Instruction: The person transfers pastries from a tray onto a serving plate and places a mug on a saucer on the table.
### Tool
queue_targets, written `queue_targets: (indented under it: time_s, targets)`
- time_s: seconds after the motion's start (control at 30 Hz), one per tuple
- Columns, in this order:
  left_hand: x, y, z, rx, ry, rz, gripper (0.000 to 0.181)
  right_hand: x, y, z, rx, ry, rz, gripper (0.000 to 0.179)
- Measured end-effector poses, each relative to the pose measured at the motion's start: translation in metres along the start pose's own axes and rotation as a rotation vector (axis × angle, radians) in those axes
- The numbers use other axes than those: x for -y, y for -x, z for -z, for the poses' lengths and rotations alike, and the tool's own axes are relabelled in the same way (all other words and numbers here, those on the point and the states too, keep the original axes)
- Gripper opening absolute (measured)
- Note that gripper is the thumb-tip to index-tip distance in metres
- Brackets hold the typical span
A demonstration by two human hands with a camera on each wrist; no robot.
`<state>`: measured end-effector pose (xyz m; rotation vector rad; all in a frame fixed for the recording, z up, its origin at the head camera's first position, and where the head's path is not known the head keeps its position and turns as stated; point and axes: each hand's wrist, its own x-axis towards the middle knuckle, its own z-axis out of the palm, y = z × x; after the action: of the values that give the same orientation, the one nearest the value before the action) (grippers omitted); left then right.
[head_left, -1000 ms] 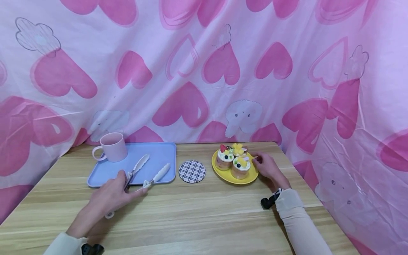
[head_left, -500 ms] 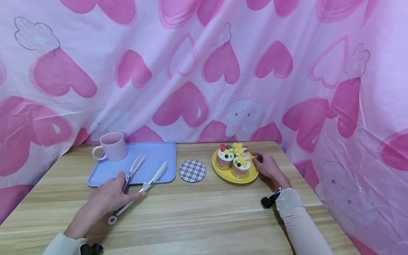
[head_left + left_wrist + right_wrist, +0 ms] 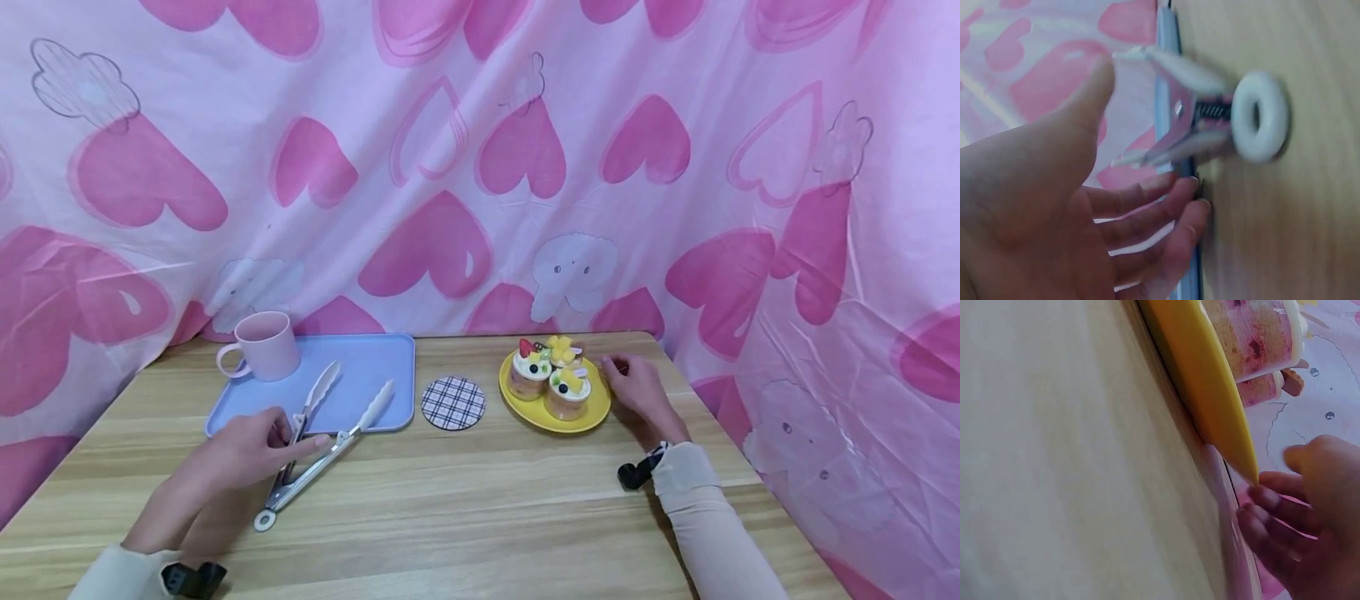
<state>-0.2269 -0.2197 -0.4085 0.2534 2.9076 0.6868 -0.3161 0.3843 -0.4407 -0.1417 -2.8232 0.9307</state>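
Metal tongs (image 3: pixel 315 467) with white tips lie spread on the table, their tips over the blue tray (image 3: pixel 401 350) and their white ring end toward me. My left hand (image 3: pixel 243 450) is just left of them, thumb reaching over the arms. In the left wrist view its thumb and fingers stand apart, with nothing gripped. My right hand (image 3: pixel 637 387) is at the right rim of the yellow plate (image 3: pixel 525 417). The right wrist view shows fingertips right at the rim and the thumb lifted away. Three fruit-topped dessert cups (image 3: pixel 567 400) stand on the plate.
A pink mug (image 3: pixel 270 350) stands on the tray's left part. A round checked coaster (image 3: pixel 453 403) lies between tray and plate. Behind the wooden table (image 3: pixel 480 517) hangs a pink heart-patterned cloth (image 3: pixel 427 167).
My left hand has let go of the tongs and drawn back left; they now lie still. My right thumb has come off the plate rim, and that hand has shifted slightly right.
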Motion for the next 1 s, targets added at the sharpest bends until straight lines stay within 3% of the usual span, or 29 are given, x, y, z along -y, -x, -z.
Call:
queue_targets:
  time_s: [0.17, 0.33, 0.43, 0.63, 0.77, 0.87, 1.0]
  targets:
    - [0.012, -0.009, 0.014, -0.161, 0.067, -0.054, 0.052, 0.013, 0.003, 0.01, -0.102, -0.141, -0.017, 0.06]
    - [0.023, -0.017, 0.025, -0.372, 0.087, -0.098, 0.04, 0.035, 0.001, 0.019, -0.171, -0.172, 0.146, 0.046]
    - [0.029, -0.022, 0.027, -0.46, 0.091, -0.116, 0.034, 0.052, 0.002, 0.022, -0.19, -0.164, 0.221, 0.038]
    - [0.038, -0.032, 0.03, -0.549, 0.093, -0.114, 0.023, 0.099, 0.013, 0.023, -0.228, -0.199, 0.32, 0.032]
    - [0.041, -0.037, 0.032, -0.59, 0.109, -0.074, 0.023, 0.133, 0.026, 0.023, -0.211, -0.202, 0.394, 0.03]
    - [0.043, -0.04, 0.033, -0.59, 0.137, -0.021, 0.027, 0.153, 0.036, 0.021, -0.154, -0.204, 0.451, 0.029]
    - [0.048, -0.043, 0.034, -0.592, 0.151, 0.029, 0.031, 0.171, 0.046, 0.011, -0.021, -0.203, 0.5, 0.027]
